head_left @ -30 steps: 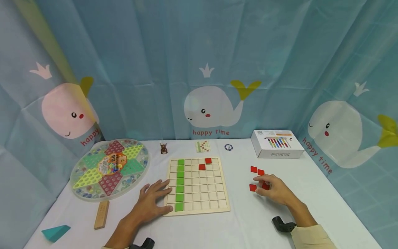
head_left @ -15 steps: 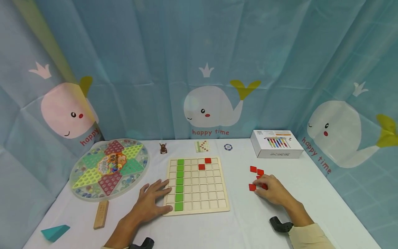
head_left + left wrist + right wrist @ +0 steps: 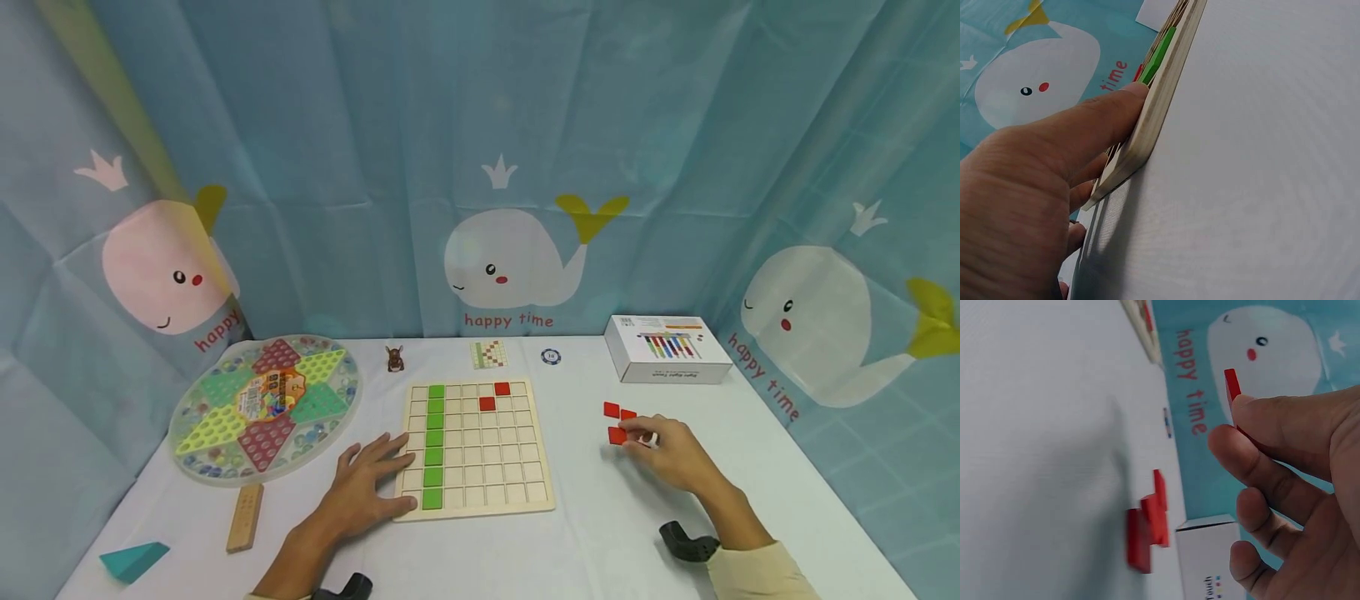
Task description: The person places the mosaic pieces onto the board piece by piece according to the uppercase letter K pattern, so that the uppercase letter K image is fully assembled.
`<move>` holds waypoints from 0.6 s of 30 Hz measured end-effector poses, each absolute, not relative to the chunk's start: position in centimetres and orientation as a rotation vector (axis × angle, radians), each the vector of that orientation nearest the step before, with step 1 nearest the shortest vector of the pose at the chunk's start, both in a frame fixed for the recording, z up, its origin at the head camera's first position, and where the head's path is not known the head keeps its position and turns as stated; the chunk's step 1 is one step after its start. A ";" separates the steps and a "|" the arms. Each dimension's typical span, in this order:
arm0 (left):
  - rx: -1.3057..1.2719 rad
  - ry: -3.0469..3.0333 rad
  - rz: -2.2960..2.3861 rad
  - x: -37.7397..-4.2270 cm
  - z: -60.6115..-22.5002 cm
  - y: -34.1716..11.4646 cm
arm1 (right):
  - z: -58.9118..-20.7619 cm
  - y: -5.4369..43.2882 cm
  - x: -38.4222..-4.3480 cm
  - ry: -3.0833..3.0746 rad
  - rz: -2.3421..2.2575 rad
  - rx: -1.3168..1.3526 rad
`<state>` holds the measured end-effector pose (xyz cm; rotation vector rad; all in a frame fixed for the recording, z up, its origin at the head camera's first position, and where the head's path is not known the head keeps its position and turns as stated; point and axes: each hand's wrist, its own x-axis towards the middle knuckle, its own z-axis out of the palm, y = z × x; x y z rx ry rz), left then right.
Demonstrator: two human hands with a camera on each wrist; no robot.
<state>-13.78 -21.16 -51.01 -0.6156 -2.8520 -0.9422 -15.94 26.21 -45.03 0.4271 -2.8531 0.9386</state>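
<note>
My right hand (image 3: 671, 450) pinches a red square tile (image 3: 1232, 384) between thumb and forefinger, raised above the white table. Under and behind that hand lie several more red tiles (image 3: 1139, 540), partly hidden by it in the head view. A wooden grid board (image 3: 495, 454) lies in the middle of the table. One column of it is filled with green tiles (image 3: 434, 437), and two red tiles (image 3: 487, 403) sit near its top right. With fingers spread, my left hand (image 3: 367, 479) rests on the board's left edge, its thumb by the near left corner.
At the left are a round Chinese checkers board (image 3: 270, 408), a wooden block (image 3: 245, 518) and a teal wedge (image 3: 135, 562). Along the back stand a small brown animal figure (image 3: 394, 358), a pattern card (image 3: 489, 354), a chip (image 3: 551, 357) and a white box (image 3: 667, 350).
My right hand has gone from reaching among the red tiles to holding one of them up off the table. The left hand and the board stay where they were.
</note>
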 end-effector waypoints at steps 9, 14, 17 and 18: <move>-0.605 -2.861 -0.939 -13.8 -51.2 -21.2 | -41.0 25.6 -14.9 -2.778 0.985 0.457; -0.598 -2.860 -0.951 -13.7 -51.0 -21.2 | -39.0 24.6 -14.1 -2.755 1.014 0.451; -0.598 -2.856 -0.958 -13.8 -51.0 -21.1 | -38.2 23.9 -13.7 -2.713 1.013 0.473; -0.599 -2.854 -0.961 -13.7 -51.0 -21.1 | -38.0 23.6 -13.6 -2.692 1.011 0.488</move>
